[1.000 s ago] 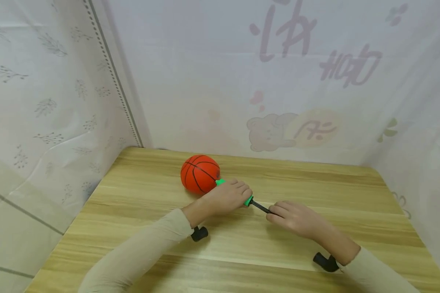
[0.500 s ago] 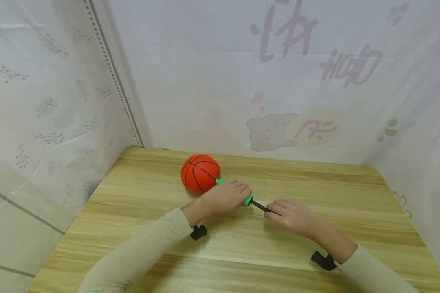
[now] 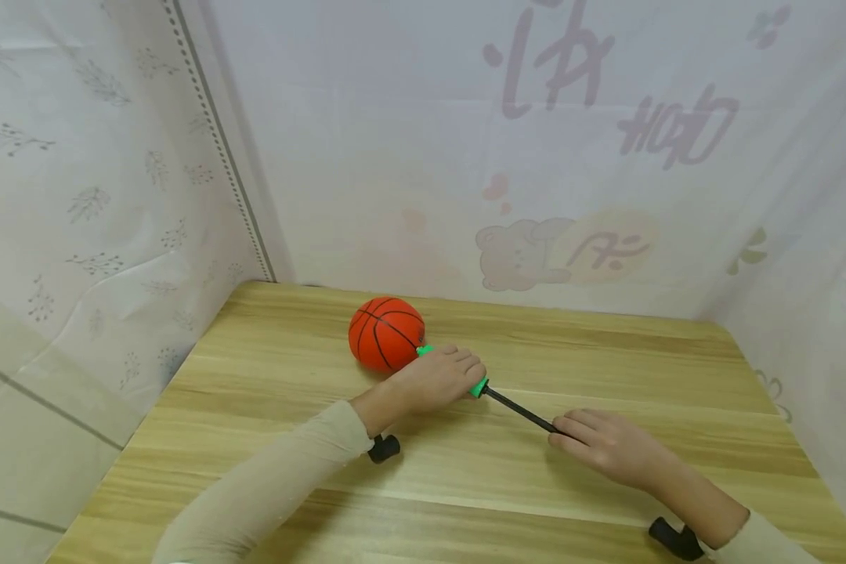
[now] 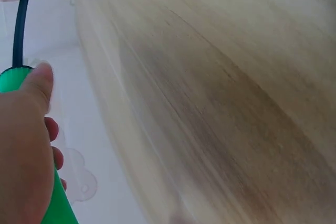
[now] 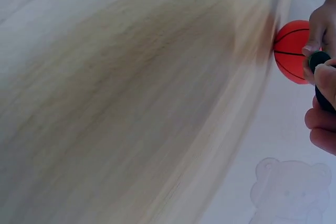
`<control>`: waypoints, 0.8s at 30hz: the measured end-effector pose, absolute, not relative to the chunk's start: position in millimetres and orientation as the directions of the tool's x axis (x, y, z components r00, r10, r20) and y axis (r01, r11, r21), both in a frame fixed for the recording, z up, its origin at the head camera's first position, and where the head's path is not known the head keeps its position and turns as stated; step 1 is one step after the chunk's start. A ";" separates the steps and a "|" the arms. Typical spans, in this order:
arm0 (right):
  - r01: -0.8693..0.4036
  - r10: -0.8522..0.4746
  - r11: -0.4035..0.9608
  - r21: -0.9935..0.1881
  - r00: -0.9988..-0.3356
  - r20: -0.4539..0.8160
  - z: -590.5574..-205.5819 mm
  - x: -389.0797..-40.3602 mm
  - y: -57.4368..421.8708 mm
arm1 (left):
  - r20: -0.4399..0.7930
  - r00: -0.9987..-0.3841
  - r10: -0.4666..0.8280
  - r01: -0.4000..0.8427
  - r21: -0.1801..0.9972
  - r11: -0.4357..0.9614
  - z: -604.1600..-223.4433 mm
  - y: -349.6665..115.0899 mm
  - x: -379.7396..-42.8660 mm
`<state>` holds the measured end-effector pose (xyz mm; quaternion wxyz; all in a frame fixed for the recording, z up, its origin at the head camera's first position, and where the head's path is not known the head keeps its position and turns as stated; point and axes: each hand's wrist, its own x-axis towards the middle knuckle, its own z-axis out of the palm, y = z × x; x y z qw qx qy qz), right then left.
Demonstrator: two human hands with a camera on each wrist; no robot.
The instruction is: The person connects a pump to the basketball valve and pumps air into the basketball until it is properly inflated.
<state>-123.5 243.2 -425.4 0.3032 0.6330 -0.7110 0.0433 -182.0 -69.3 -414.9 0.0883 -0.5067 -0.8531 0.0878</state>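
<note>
An orange basketball (image 3: 384, 335) with black lines sits toward the back of the wooden table. Against its right side lies the end of a green hand pump (image 3: 479, 387). My left hand (image 3: 433, 380) grips the pump's green barrel, fingers wrapped round it in the left wrist view. A long stretch of black plunger rod (image 3: 520, 408) shows out of the barrel. My right hand (image 3: 609, 448) holds the pump's black handle end, mostly covered by the fingers. Whether a needle enters the ball is hidden.
The wooden table (image 3: 310, 321) ends at a pale printed curtain (image 3: 395, 157) behind and at both sides. A black wrist-worn device (image 3: 386, 449) shows beneath the left wrist, and another black device (image 3: 677, 539) beneath the right one.
My right hand moved slightly inward, then drew away to the right and toward me, exposing more of the plunger rod. The left hand and basketball stay nearly in place.
</note>
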 end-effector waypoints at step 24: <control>-0.922 -0.871 0.219 0.320 -0.036 0.490 -419.1 -155.3 185.3 | 0.090 -0.464 0.881 0.854 -0.219 0.472 -414.4 -67.2 -180.4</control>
